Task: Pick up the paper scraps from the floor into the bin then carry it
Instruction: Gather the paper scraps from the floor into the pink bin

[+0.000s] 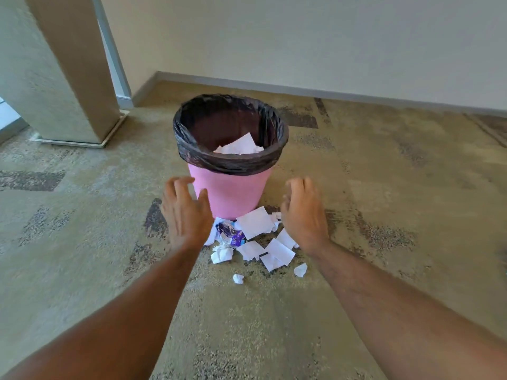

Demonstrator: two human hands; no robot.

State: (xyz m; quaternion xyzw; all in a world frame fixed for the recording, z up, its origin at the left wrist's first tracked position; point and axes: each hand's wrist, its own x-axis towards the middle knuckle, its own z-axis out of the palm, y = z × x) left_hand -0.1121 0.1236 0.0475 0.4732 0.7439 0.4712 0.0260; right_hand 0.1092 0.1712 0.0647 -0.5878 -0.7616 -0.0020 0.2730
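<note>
two bare forearms reach forward from the bottom corners of the view toward the centre. the left hand [186, 212] is open, fingers spread and slightly curled, palm facing inward, holding nothing; its thumb overlaps the lower left side of the bin in this view, though whether it touches the bin cannot be told. the right hand [303, 212] is likewise open and empty, fingers loosely curved, palm facing inward, hovering just beside the bin's lower right side and apart from it. between the hands, at their 12 o'clock, stands the pink bin [229, 193], upright on the floor, lined with a black bag [192, 138] whose edge is folded down over the rim. white paper [240, 146] already lies inside the bin. at the 6 o'clock side of the bin, touching its base and spreading toward the viewer, lies a heap of paper scraps [256, 223]: flat white sheets, a few crumpled white balls, and a purple printed wrapper [233, 234] among them at the heap's 9 o'clock edge. two small scraps sit a little apart at the heap's near side. the carpet [384, 187] is tan with dark mottled patches. at 10 o'clock a square pillar [68, 78] rises from the floor, and a pale wall [301, 37] with a grey baseboard runs across 12 o'clock.
</note>
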